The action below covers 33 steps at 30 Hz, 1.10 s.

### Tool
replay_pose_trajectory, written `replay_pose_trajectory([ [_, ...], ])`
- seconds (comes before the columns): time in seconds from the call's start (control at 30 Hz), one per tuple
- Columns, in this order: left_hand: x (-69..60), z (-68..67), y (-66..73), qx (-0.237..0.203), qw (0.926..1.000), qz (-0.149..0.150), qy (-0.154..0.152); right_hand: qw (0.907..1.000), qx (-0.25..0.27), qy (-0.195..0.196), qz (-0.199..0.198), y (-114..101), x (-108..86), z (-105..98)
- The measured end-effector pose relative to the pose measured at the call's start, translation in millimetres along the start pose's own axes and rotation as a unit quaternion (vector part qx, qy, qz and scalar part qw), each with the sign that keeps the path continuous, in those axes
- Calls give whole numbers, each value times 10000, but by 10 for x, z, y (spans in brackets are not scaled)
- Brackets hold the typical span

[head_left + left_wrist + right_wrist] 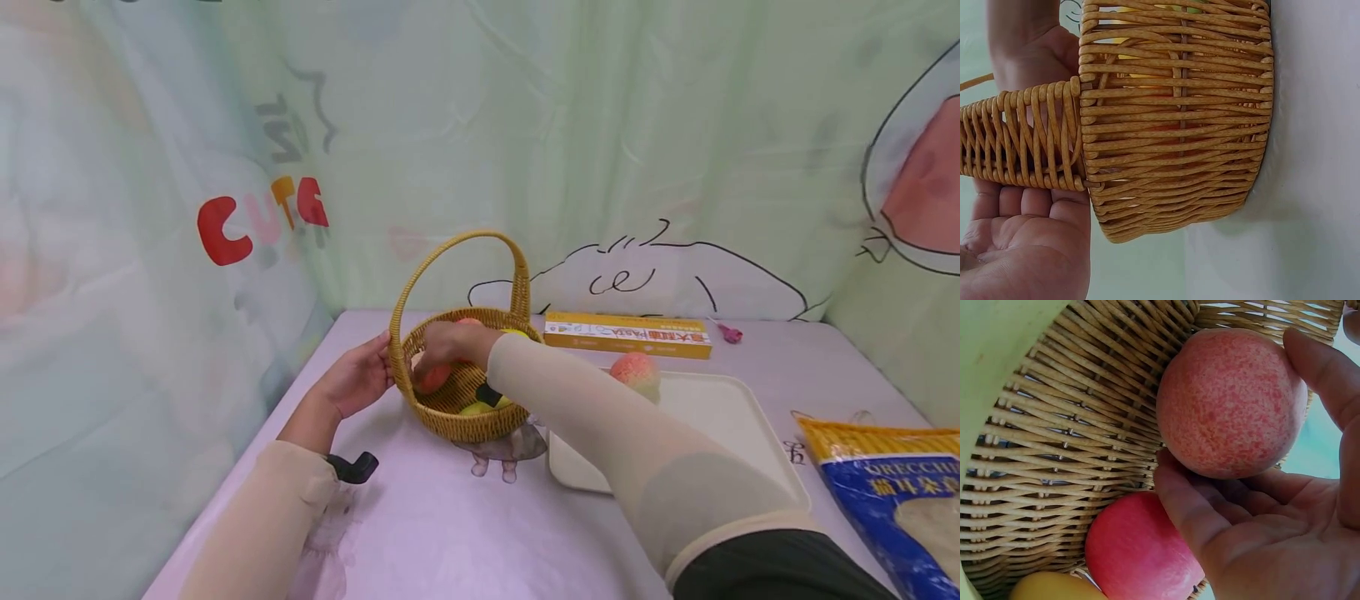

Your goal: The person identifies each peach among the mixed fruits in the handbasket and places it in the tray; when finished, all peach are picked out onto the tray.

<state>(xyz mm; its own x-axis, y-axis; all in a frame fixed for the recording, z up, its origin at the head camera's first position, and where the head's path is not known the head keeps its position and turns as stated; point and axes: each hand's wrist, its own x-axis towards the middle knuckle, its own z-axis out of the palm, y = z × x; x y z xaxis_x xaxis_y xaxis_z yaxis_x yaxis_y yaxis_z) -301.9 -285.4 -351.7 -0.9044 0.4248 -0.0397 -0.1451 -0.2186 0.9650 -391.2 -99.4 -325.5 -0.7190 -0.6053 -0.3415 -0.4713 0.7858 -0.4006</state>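
Observation:
A wicker basket (465, 429) with a tall arched handle stands on the table. My right hand (450, 340) reaches inside it and holds a reddish peach (1232, 403) between thumb and fingers, near the basket wall. Beside that hand lies a shiny red apple (1141, 547), with part of a yellow fruit (1054, 589) below it. My left hand (360, 375) grips the foot of the basket handle (1022, 137) on the left side; its fingertips are hidden behind the weave. Another peach (636, 373) sits on a white tray (720, 417) to the right.
Behind the tray lies a long yellow pasta box (626, 335), with a small pink object (729, 333) at its right. A blue and yellow pasta bag (885, 492) is at the right edge. Printed curtains (600, 125) hang around the table (450, 533).

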Motion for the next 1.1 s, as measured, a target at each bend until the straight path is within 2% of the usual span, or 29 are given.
replay_pose_trajectory([
  [0.2, 4, 6, -11, 9, 10000, -11, 34, 9999, 160, 9, 60, 9, -6, 7],
  [0.4, 4, 13, -7, -30, 10000, -37, 53, 9995, 127, 284, 18, 41, -49, -15],
  [0.6, 3, -6, 2, -7, 9999, -36, 105, 9983, 151, 523, -211, 78, -97, -61],
  [0.87, -8, -6, 20, 76, 9999, -53, 105, 9951, 552, 683, -457, 89, -308, -112],
  [1.1, -10, 13, 21, 148, 9998, -74, 69, 9896, 1056, 856, -472, 120, -481, -170],
])
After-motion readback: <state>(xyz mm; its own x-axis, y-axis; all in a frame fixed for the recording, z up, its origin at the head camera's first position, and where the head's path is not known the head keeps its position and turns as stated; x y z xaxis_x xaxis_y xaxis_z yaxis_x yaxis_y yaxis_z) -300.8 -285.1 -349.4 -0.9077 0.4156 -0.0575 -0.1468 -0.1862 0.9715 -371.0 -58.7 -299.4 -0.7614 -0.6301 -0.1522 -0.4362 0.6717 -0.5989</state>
